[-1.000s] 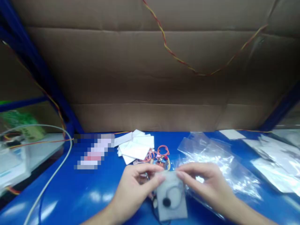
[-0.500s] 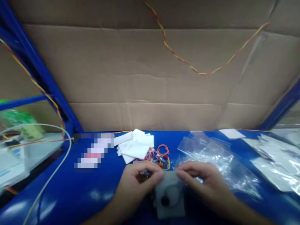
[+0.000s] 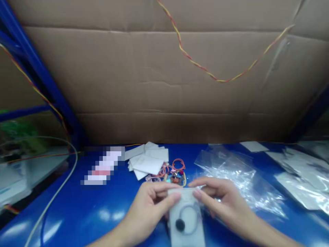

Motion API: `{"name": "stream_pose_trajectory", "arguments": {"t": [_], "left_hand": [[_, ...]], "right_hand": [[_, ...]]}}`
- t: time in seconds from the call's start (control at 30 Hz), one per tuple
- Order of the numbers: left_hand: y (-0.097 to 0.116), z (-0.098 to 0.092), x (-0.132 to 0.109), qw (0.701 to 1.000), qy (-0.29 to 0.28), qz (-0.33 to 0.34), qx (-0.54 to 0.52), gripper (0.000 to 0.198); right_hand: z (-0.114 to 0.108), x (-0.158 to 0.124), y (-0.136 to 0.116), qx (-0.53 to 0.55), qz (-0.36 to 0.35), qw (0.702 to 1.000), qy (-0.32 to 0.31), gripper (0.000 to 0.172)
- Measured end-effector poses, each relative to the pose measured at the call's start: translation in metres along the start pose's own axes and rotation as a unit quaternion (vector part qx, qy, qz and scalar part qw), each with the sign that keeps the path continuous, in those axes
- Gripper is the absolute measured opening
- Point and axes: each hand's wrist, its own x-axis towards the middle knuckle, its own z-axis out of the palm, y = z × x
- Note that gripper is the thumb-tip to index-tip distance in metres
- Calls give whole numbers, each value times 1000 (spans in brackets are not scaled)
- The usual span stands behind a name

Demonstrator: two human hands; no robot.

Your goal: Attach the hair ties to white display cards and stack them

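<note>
Lower centre: left hand (image 3: pixel 147 207) and right hand (image 3: pixel 224 199) pinch white card (image 3: pixel 189 218) at top edge. Lower right: clear plastic (image 3: pixel 239 180).

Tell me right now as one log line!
left grip: holding packet, top left | right grip: thumb at packet's top right | showing: black disc, ring | beyond: cards

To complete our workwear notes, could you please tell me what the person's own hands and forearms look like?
The left hand and right hand are both ungloved. No sleeve, watch or bracelet shows on the visible part of either forearm.
</note>
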Motion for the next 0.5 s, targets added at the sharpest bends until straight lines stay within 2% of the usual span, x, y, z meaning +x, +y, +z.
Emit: {"name": "stream_pose_trajectory", "arguments": {"t": [0.13, 0.2, 0.27, 0.33, 0.5], "left_hand": [[-1, -2, 2, 1000, 26, 6, 13, 33], [-3, -3, 4, 999, 45, 6, 11, 37], [-4, -4, 4, 998, 60, 3, 5, 40], [-2, -3, 3, 998, 60, 0, -4, 42], [4, -3, 1, 999, 48, 25, 2, 36]], "right_hand": [[-2, 0, -2, 10, 14, 1000, -17, 33], [-4, 0, -5, -18, -3, 999, -41, 29], [-5, 0, -7, -49, -25, 998, -42, 35], [-5, 0, -8, -60, -39, 997, -30, 39], [-3, -1, -8, -24, -28, 999, -35, 30]]}}
